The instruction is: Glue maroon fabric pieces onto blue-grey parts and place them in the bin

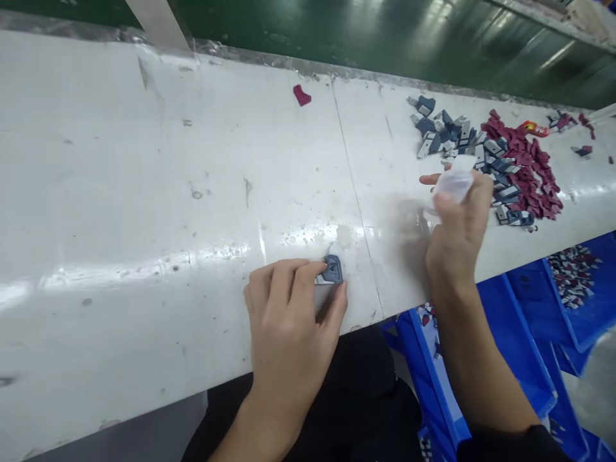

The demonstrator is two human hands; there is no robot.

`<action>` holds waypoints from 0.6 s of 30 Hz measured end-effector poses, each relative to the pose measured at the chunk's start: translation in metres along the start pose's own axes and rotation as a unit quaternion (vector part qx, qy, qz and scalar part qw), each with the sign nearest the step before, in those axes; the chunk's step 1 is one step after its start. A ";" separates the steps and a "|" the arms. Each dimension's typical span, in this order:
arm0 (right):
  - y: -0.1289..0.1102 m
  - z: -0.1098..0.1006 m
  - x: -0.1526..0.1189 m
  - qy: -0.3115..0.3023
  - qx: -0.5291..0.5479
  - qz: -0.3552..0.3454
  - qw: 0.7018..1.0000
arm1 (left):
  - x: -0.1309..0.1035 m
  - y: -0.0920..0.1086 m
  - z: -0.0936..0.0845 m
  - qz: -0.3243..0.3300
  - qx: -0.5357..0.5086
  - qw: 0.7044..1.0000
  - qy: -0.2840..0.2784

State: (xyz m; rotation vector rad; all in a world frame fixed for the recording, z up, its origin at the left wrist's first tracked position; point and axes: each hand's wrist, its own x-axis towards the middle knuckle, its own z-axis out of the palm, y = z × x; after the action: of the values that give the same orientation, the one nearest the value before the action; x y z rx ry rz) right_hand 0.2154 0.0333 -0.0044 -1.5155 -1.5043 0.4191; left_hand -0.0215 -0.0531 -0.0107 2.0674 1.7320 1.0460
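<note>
Near the front edge of the white table, my left hand (293,314) grips a small dark grey-blue plastic part (333,269) between thumb and index finger. A pale strip shows beneath that part. My right hand (457,218) is raised over the table to the right, closed on a translucent white piece (455,183) that is slightly blurred. Just beyond the right hand lies a heap of grey-blue and white parts (452,135), touching a heap of maroon parts (534,176).
A lone maroon part (302,95) lies near the back of the white table (144,192). A red and yellow item (535,129) sits by the maroon heap. Blue bins (514,340), some holding small parts, stand below the table's front edge. A green panel (312,32) runs behind.
</note>
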 end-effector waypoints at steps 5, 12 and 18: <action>0.000 0.001 -0.003 -0.081 -0.012 -0.007 0.997 | -0.002 -0.002 0.001 0.005 0.002 1.000 0.006; -0.015 -0.003 -0.016 0.018 -0.096 0.060 0.993 | -0.003 -0.003 0.002 0.006 -0.004 1.000 0.005; -0.075 0.017 -0.055 0.109 -0.045 -0.048 0.992 | -0.005 -0.004 0.002 0.013 0.007 1.000 0.022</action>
State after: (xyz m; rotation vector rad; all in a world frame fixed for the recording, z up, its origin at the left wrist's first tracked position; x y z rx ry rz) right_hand 0.1470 -0.0240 0.0256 -1.4990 -1.4318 0.1273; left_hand -0.0231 -0.0562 -0.0164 2.0968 1.7409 1.0976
